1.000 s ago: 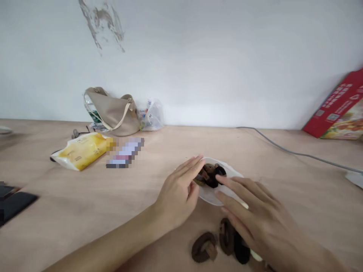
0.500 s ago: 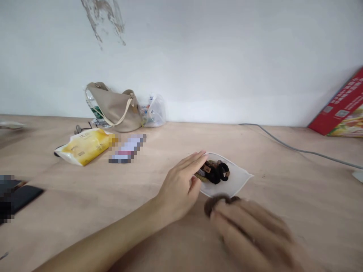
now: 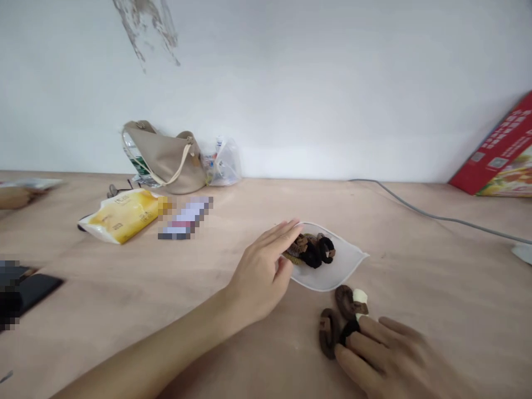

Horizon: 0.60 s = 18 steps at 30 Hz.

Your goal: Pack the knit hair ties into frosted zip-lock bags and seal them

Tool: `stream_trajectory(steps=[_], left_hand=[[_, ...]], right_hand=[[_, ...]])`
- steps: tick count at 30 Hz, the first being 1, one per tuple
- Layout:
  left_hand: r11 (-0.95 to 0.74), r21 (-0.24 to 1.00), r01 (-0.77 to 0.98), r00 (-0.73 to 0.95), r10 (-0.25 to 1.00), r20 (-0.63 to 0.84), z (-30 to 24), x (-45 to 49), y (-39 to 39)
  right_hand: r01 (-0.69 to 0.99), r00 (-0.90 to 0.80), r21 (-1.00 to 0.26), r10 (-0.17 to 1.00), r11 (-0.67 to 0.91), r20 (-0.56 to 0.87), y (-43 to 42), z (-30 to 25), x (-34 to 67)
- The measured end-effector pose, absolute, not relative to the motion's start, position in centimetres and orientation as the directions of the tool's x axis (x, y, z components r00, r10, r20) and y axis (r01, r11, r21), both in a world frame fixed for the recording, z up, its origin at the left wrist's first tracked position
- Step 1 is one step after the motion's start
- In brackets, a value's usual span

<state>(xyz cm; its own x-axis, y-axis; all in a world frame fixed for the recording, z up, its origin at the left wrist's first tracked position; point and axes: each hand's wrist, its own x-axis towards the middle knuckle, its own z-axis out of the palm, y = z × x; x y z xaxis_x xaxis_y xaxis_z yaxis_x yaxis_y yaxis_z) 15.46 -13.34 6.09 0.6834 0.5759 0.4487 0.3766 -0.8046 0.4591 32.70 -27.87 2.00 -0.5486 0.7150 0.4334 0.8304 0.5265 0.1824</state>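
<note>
A small white pouch (image 3: 344, 260) lies with its mouth spread and several hair ties inside, among them a black hair tie (image 3: 326, 250). My left hand (image 3: 266, 271) curves round the pouch's left end, fingers extended along one side and thumb on the other, gripping it. Below the pouch, my right hand (image 3: 382, 354) rests with fingers apart and fingertips touching a small group of hair ties. In that group are two brown hair ties, one farther left (image 3: 329, 334), plus a cream hair tie (image 3: 361, 298) and a black one partly under my fingers.
A yellow-and-white packet (image 3: 128, 216) and a phone (image 3: 185, 217) lie at the left, before a beige handbag (image 3: 166, 158) and a clear plastic bag (image 3: 226, 163). A grey cable (image 3: 415, 209) crosses at right near a red box (image 3: 494, 155). Another person's hand (image 3: 20, 197) shows far left.
My right hand has moved slightly down and right; brown, cream and black hair ties now show by its fingertips. My left hand stays at the pouch. Another person's hand has appeared far left.
</note>
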Motion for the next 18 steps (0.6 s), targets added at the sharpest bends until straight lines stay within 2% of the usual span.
stream_trajectory(steps=[4,9,12,15,18], left_hand=[[-0.804,0.461,0.375,0.687,0.575,0.445,6.1,15.5,-13.2],[-0.825,0.448,0.346,0.691,0.547,0.473,6.1,15.5,-13.2],[-0.827,0.436,0.354,0.696,0.545,0.467,6.1,15.4,-13.2],[-0.826,0.439,0.354,0.698,0.546,0.463,6.2,15.3,-13.3],[-0.822,0.449,0.351,0.7,0.549,0.457,6.2,15.2,-13.3]], right_hand=[[0.809,-0.572,0.179,0.678,0.56,0.462,-27.6,3.0,32.4],[0.858,-0.466,0.142,0.634,0.493,0.617,-26.5,6.8,32.7],[0.857,-0.463,0.083,0.691,0.508,0.555,-25.8,7.3,32.4],[0.85,-0.484,0.045,0.742,0.525,0.464,-25.8,5.2,31.6],[0.866,-0.491,0.169,0.735,0.471,0.468,-26.4,2.2,30.7]])
